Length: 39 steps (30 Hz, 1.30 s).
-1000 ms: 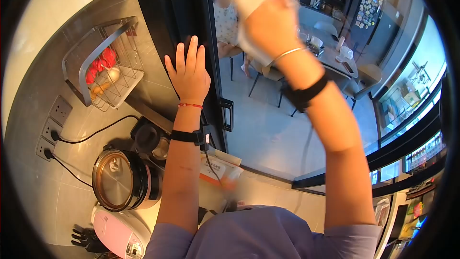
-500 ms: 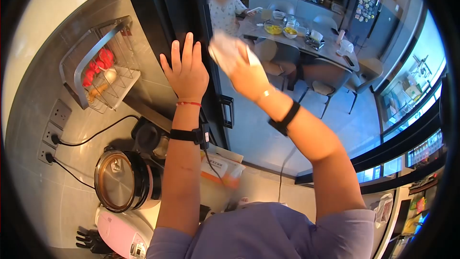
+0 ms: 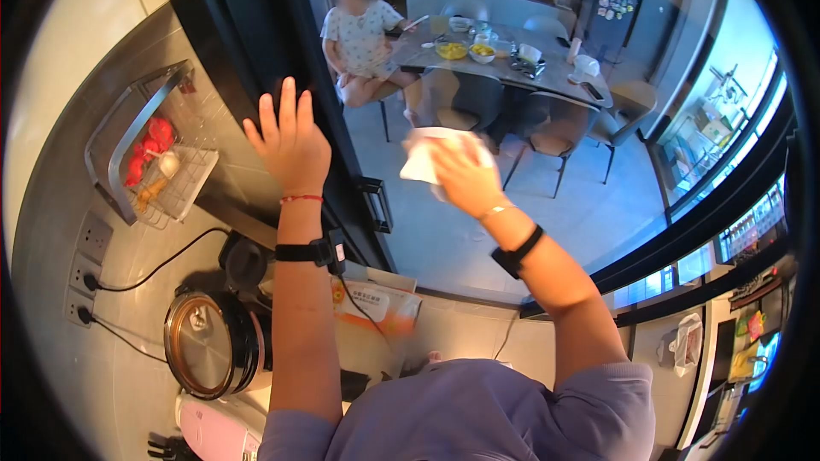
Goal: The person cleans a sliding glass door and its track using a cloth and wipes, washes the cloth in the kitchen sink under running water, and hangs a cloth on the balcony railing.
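My left hand (image 3: 290, 154) is open, fingers spread, against the dark door frame (image 3: 248, 43). A red string and a black strap circle that wrist. My right hand (image 3: 468, 175) holds a white cloth (image 3: 420, 162) flat on the glass door panel (image 3: 444, 248), its fingers lying over the cloth and slightly blurred. Whether the cloth is fabric or thick paper I cannot tell. A black door handle (image 3: 374, 205) sits on the frame between my two hands.
A wire basket (image 3: 175, 179) with red packets hangs on the left wall above sockets (image 3: 90, 243). Below stand a lidded pot (image 3: 205, 341) and a pink appliance (image 3: 213, 431). Through the glass, a person (image 3: 363, 43) sits by a dining table (image 3: 547, 77) with bowls and chairs.
My right hand has moved down and to the right across the glass with the white cloth. My left hand stays spread on the frame. The camera view has shifted.
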### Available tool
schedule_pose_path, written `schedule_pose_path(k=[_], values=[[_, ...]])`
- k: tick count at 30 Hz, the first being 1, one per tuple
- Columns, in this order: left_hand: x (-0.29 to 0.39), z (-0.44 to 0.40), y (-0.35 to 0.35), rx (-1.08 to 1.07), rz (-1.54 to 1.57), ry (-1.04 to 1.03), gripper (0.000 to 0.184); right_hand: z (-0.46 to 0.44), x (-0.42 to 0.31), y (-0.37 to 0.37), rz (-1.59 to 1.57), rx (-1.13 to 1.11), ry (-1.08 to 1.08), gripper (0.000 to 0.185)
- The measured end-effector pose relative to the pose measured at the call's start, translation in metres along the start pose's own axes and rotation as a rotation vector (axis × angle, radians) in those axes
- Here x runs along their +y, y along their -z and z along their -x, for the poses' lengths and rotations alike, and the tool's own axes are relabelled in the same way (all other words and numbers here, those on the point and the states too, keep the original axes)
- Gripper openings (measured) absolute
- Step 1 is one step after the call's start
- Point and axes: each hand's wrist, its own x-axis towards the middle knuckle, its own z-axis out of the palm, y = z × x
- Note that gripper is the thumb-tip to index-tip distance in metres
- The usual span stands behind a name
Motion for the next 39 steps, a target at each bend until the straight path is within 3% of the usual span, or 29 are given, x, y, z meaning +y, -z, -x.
schedule_pose_path(k=[1,2,3,4,6,7,9,11,13,15,16,18,19,21,22,23,25,27,29,31,32,33,35,37,38,39], values=[[0.001,0.000,0.000,0.001,-0.007,0.005,0.035,0.013,0.016,0.015,-0.073,-0.105,-0.202,0.044],[0.002,0.000,0.000,0.008,-0.018,0.018,0.035,0.018,0.036,0.027,0.116,-0.121,-0.305,0.040],[0.004,0.000,0.000,0.011,-0.030,0.028,0.035,0.017,0.059,0.036,0.328,0.003,-0.357,0.036],[0.004,-0.002,-0.001,0.006,-0.019,0.021,0.035,-0.008,0.078,0.064,0.322,0.261,-0.381,0.035],[0.005,-0.002,0.001,0.030,-0.067,0.022,0.029,-0.035,0.075,0.059,0.101,0.379,-0.644,0.033],[0.004,-0.002,0.002,0.000,-0.046,0.023,0.035,-0.046,0.065,0.055,-0.060,0.446,-0.729,0.033],[0.001,0.001,-0.001,0.060,-0.023,-0.014,0.036,-0.038,0.038,0.050,0.122,0.284,-0.476,0.034],[0.002,0.001,0.001,0.048,-0.047,-0.003,0.037,0.006,0.038,0.033,-0.177,0.386,-0.320,0.033],[0.002,0.001,0.000,0.073,-0.045,-0.014,0.035,0.062,0.050,0.044,0.167,0.175,-0.463,0.032],[0.002,0.001,-0.003,0.080,-0.055,-0.012,0.034,0.072,0.094,0.070,0.338,0.299,-0.594,0.030],[0.003,0.001,-0.003,0.058,-0.068,0.000,0.035,0.061,0.108,0.079,0.229,0.363,-0.737,0.029],[0.004,0.000,0.001,0.003,-0.097,0.011,0.036,0.020,0.117,0.115,-0.216,-0.104,-1.301,0.027],[0.003,0.000,0.002,-0.003,-0.113,-0.002,0.036,0.017,0.122,0.078,-0.033,0.708,-0.845,0.026],[0.002,0.001,0.000,0.066,-0.113,-0.030,0.034,0.008,0.089,0.075,0.298,0.374,-0.736,0.033],[0.002,0.000,0.003,0.040,-0.123,-0.026,0.033,0.020,0.082,0.065,0.043,0.395,-0.600,0.037],[0.003,-0.001,0.006,0.025,-0.131,-0.033,0.030,0.044,0.075,0.059,-0.068,0.452,-0.616,0.037],[0.004,-0.002,0.005,0.069,-0.096,-0.042,0.028,0.099,0.080,0.066,0.141,0.304,-0.791,0.036],[0.004,-0.001,0.003,0.069,-0.102,-0.047,0.028,0.132,0.130,0.070,0.529,0.385,-0.790,0.028],[0.006,-0.002,0.005,0.037,-0.137,-0.041,0.029,0.124,0.161,0.112,-0.173,0.393,-1.227,0.028],[0.004,-0.002,0.003,0.033,-0.136,-0.045,0.031,0.085,0.172,0.119,-0.121,0.678,-1.238,0.030],[0.002,-0.002,0.002,0.038,-0.128,-0.054,0.032,0.077,0.172,0.104,0.159,0.732,-0.976,0.032],[0.001,-0.001,0.001,0.044,-0.120,-0.060,0.032,0.073,0.160,0.099,0.441,0.563,-0.869,0.035],[-0.001,0.000,0.000,0.052,-0.107,-0.071,0.033,0.094,0.126,0.086,0.229,0.523,-0.775,0.047],[-0.003,0.000,-0.001,0.052,-0.113,-0.075,0.033,0.142,0.113,0.074,0.210,0.481,-0.945,0.047],[-0.003,0.000,-0.001,0.031,-0.125,-0.068,0.034,0.173,0.126,0.062,0.509,0.177,-0.980,0.041],[-0.004,0.001,-0.003,0.024,-0.136,-0.062,0.033,0.194,0.148,0.064,0.585,0.075,-1.055,0.039]])
